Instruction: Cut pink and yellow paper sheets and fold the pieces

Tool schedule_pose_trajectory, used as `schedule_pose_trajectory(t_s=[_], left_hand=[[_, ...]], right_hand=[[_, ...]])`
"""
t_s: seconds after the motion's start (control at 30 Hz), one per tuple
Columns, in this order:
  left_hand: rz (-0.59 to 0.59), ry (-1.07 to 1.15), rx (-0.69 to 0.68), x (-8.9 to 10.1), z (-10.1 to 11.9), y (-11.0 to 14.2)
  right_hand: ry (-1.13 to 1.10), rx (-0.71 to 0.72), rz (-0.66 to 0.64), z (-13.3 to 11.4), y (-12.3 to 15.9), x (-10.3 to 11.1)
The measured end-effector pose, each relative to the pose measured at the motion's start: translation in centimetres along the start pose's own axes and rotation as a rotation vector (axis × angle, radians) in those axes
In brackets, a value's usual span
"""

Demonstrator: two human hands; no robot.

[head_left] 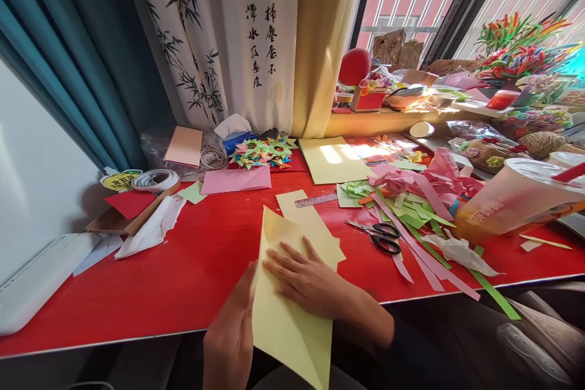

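Observation:
A pale yellow sheet of paper stands tilted over the table's front edge, with its lower corner hanging below. My left hand holds its left edge, the fingertips partly hidden behind the sheet. Flat on the paper's face lies my right hand, fingers stretched and slightly spread. Under the sheet's upper part, another piece of yellow paper rests on the red table. A clear speckled ruler lies across that piece. To the right of my right hand are scissors with black handles.
Green and pink paper strips pile up at the right, beside a large drink cup. Folded paper pieces, pink paper and a yellow sheet lie at the back. A cardboard tray sits left.

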State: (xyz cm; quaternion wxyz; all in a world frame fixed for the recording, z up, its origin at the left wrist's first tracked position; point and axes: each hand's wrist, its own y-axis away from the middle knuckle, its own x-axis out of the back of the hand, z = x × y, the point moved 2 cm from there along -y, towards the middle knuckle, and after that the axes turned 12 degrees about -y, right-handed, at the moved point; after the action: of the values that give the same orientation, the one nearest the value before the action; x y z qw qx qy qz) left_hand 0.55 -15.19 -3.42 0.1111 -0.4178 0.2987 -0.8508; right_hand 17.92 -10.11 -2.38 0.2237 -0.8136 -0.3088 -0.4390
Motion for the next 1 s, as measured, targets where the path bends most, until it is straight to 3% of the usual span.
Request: schedule_pose_trajectory(t_s=[0.1, 0.17, 0.27, 0.43, 0.63, 0.83, 0.9, 1.0], left_hand=[[-0.058, -0.167, -0.541, 0.3, 0.2, -0.2], [-0.104, -0.205, -0.705, 0.5, 0.2, -0.4], [-0.126, -0.178, -0.752, 0.7, 0.2, -0.4], [-0.242, -0.097, -0.775, -0.2, 1.1, 0.3], [-0.405, -0.096, -0.87, -1.6, 3.0, 0.2], [-0.477, -0.067, -0.841, -2.4, 3.3, 0.5], [-0.458, -0.059, -0.87, -2.5, 3.3, 0.4], [-0.405, -0.05, -0.918, -2.4, 3.3, -0.1]], right_hand=[[-0.017, 0.102, -0.016, 1.1, -1.3, 0.3], [-0.006, 0.093, 0.02, 1.8, -1.9, 0.2], [-0.094, 0.028, 0.151, 2.5, -1.9, -0.1], [-0.642, -0.056, 0.387, 3.3, -1.1, 0.2], [-0.854, -0.253, 0.636, 5.1, -1.2, 2.1], [-0.755, -0.411, 0.917, 6.6, -0.8, 2.8], [-0.654, -0.448, 0.918, 6.9, 0.1, 3.4], [-0.502, -0.536, 0.818, 7.5, 1.9, 4.5]])
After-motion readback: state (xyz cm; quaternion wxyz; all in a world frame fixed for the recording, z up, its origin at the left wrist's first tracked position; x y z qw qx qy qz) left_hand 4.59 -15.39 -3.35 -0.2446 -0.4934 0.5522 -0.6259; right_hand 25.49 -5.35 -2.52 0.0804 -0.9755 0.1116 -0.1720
